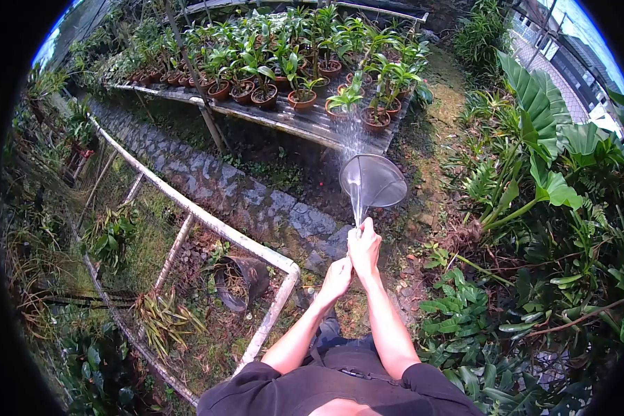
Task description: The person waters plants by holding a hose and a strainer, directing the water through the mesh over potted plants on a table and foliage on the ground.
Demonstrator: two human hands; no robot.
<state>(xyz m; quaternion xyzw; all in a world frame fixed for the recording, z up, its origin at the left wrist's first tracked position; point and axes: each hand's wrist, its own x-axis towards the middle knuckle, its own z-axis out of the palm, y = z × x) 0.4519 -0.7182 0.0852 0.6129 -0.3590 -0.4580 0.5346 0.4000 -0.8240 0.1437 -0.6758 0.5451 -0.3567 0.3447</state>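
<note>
My right hand [365, 248] is closed, stretched out in front of me, with the narrow end of a round grey mesh strainer [385, 182] at its fingers. Just below and to its left, touching it, my left hand [338, 279] is closed too; its fingers hide what it grips. A jet of water [356, 200] leaves from the top of my hands and hits the left part of the mesh. Beyond it the water breaks into a fine spray that falls on a potted plant [344, 102] at the near edge of a bench.
Several potted plants crowd the slatted bench [284, 126]. A stone-paved path [277, 201] runs before it. A pale pipe railing [208, 218] bends round at my left, with a dark tipped pot [246, 283] behind it. Large-leaved plants [534, 111] grow at right.
</note>
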